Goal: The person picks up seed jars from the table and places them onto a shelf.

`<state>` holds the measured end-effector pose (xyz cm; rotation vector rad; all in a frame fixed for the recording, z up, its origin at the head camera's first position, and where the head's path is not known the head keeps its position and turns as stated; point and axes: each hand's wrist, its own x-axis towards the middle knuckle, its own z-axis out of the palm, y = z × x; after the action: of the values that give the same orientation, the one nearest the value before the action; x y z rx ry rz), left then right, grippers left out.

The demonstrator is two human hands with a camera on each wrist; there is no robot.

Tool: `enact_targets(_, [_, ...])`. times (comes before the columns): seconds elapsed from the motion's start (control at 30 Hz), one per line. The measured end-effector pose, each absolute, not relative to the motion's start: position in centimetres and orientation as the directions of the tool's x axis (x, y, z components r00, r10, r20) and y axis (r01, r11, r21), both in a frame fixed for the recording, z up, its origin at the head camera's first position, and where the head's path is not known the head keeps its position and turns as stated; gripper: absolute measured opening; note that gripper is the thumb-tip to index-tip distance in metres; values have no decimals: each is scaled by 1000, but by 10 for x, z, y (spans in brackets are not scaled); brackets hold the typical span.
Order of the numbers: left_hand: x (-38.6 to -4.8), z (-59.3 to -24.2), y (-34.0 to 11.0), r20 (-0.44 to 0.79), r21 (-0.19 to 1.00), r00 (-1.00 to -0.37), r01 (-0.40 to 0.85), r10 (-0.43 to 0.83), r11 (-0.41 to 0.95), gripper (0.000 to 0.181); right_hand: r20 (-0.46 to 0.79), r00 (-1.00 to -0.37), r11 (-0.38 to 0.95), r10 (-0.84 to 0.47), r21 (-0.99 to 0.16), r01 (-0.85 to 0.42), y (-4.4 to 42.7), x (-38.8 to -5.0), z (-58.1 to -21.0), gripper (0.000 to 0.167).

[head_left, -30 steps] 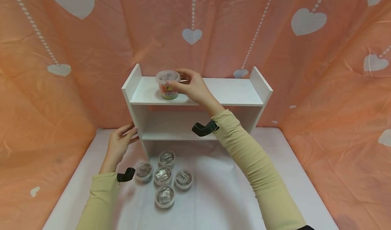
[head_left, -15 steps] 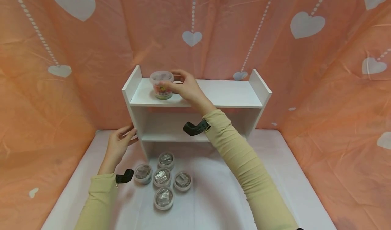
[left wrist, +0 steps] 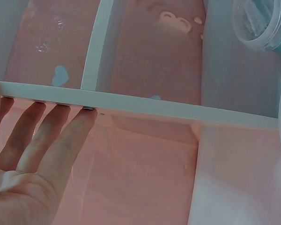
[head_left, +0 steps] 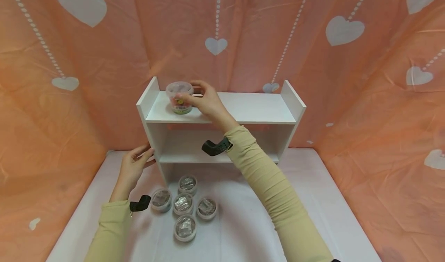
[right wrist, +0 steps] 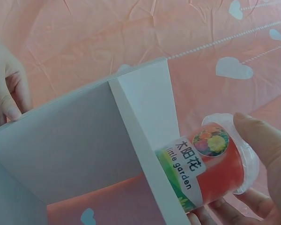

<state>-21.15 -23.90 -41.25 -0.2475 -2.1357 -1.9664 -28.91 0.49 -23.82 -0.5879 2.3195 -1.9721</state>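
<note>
My right hand (head_left: pixel 208 105) grips a clear plastic cup (head_left: pixel 179 104) by its side, near the left end of the white shelf unit's top board (head_left: pixel 257 107). In the right wrist view the cup (right wrist: pixel 215 168) shows reddish contents and a "little garden" flower label; its base is at the board's front edge. The cup stands upright in the head view. Lower down, my left hand (head_left: pixel 133 167) touches the outside of the unit's left side panel (head_left: pixel 153 138). In the left wrist view its fingers (left wrist: pixel 58 154) reach nearly straight to the panel's edge.
Several similar round cups (head_left: pixel 185 228) with silvery packets inside stand on the white-covered table (head_left: pixel 250 223), in front of the shelf's left part. The lower shelf board (head_left: pixel 187 153) sits below the top one. A pink cloth (head_left: pixel 250 61) with hearts hangs behind and at the sides.
My right hand has moved the cup left along the top board, close to the left side panel. The left hand has stayed at the panel. The head view has shifted slightly.
</note>
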Motion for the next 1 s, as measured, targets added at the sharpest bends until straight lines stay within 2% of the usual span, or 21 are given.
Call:
enact_targets(0.43, [-212, -413, -239, 281, 957, -959, 277, -39, 84, 53, 227, -893, 126, -389, -947, -296, 20, -290, -240, 65])
enact_targets(0.67, [-211, -412, -239, 283, 957, -959, 281, -29, 69, 52, 282, -861, 32, -424, -945, -325, 37, -286, -238, 64])
enact_targets(1.0, [-211, -412, -239, 281, 958, -959, 279, -31, 64, 53, 290, -858, -52, -424, -953, -297, 61, -277, -238, 53])
